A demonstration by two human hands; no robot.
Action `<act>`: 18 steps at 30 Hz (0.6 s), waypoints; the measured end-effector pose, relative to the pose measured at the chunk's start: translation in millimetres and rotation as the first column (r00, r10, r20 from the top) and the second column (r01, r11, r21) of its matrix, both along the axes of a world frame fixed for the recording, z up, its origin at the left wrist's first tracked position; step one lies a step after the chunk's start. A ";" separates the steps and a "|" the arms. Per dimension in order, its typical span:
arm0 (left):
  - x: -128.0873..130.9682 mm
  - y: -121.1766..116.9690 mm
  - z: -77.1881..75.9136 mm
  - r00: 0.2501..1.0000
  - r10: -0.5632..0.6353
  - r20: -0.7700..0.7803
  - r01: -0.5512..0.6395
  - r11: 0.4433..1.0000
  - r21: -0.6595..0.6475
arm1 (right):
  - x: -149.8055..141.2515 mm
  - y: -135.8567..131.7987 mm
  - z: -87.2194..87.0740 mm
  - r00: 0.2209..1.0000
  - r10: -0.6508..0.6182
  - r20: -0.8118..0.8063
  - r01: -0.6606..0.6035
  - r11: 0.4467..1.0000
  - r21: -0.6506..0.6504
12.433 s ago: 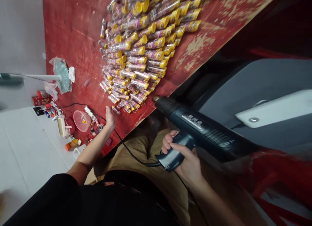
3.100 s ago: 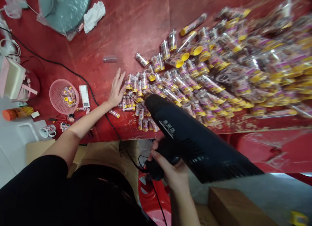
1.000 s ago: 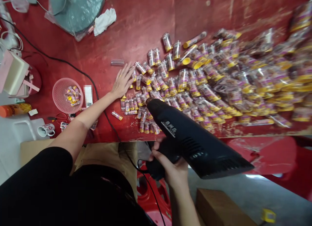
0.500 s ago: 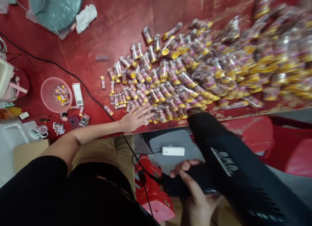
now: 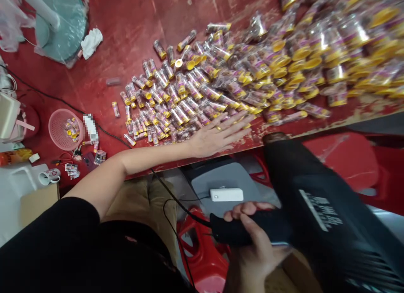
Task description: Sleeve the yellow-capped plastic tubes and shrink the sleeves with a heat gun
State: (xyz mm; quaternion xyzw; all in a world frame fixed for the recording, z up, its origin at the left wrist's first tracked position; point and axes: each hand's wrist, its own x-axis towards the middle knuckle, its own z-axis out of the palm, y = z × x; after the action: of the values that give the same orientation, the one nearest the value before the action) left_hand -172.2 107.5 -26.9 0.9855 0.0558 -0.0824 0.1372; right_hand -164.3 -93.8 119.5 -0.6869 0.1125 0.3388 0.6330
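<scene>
My left hand lies flat with fingers spread on the front edge of the red table, touching the near row of small tubes with purple labels and yellow caps. Larger tubes of the same kind are heaped further right. My right hand is closed round the handle of a black heat gun, held below the table edge with its nozzle pointing up toward the table. Its cord runs across my lap.
A pink basket with a few tubes, a mug and small clutter sit at the left. A fan base and a white rag stand at the back left. Under the table are red stools and a white power bank.
My left hand slid right along the table's front edge over the small tubes. The heat gun dropped from over the tubes to below the table edge.
</scene>
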 end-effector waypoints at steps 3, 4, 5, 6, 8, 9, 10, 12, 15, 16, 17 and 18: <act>14.9 4.5 -5.3 0.999 0.030 -0.044 -0.027 0.996 0.084 | 10.7 -2.6 -6.5 1.000 0.012 0.000 -0.012 0.999 0.035; 15.9 9.3 -9.5 0.997 0.054 -0.048 -0.049 0.994 0.096 | 12.4 -2.6 -9.7 1.000 0.028 -0.007 -0.028 0.999 0.044; 15.8 15.6 -14.1 0.997 0.066 -0.046 -0.061 0.993 0.099 | 13.1 -1.9 -13.4 0.999 0.045 -0.017 -0.044 0.998 0.053; 15.0 23.1 -18.7 0.997 0.068 -0.038 -0.064 0.994 0.093 | 13.2 -0.5 -17.5 0.997 0.063 -0.032 -0.061 0.996 0.059; 13.4 41.0 -27.1 0.999 0.051 -0.005 -0.051 0.997 0.060 | 12.3 4.1 -26.8 0.993 0.094 -0.068 -0.090 0.994 0.066; 13.0 50.8 -31.0 0.999 0.039 0.015 -0.040 0.999 0.035 | 11.9 7.2 -31.8 0.990 0.112 -0.088 -0.106 0.992 0.073; 13.2 60.9 -35.0 0.999 0.028 0.033 -0.028 1.000 0.007 | 11.8 10.7 -36.8 0.986 0.132 -0.104 -0.123 0.989 0.082; 14.8 81.6 -43.4 0.998 0.011 0.067 -0.008 0.999 -0.053 | 13.0 18.5 -46.4 0.978 0.173 -0.120 -0.161 0.982 0.102; 17.2 113.4 -56.8 0.993 0.034 0.111 -0.020 0.993 -0.119 | 17.4 31.3 -57.2 0.970 0.219 -0.109 -0.204 0.970 0.134; 16.8 124.6 -61.0 0.991 0.057 0.124 -0.041 0.991 -0.131 | 18.7 35.4 -59.5 0.968 0.230 -0.102 -0.215 0.966 0.144; 15.3 136.2 -64.7 0.986 0.092 0.137 -0.073 0.988 -0.139 | 19.6 39.2 -61.0 0.967 0.238 -0.095 -0.222 0.963 0.155; 12.4 148.1 -68.1 0.978 0.139 0.156 -0.117 0.983 -0.144 | 20.0 42.6 -61.7 0.966 0.241 -0.089 -0.225 0.961 0.163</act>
State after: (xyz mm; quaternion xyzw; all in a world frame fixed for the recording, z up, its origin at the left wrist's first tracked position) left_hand -159.7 255.6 -95.0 0.9718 0.1022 0.0054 0.2123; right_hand -144.3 -51.2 57.7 -0.6259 0.0385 0.4552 0.6321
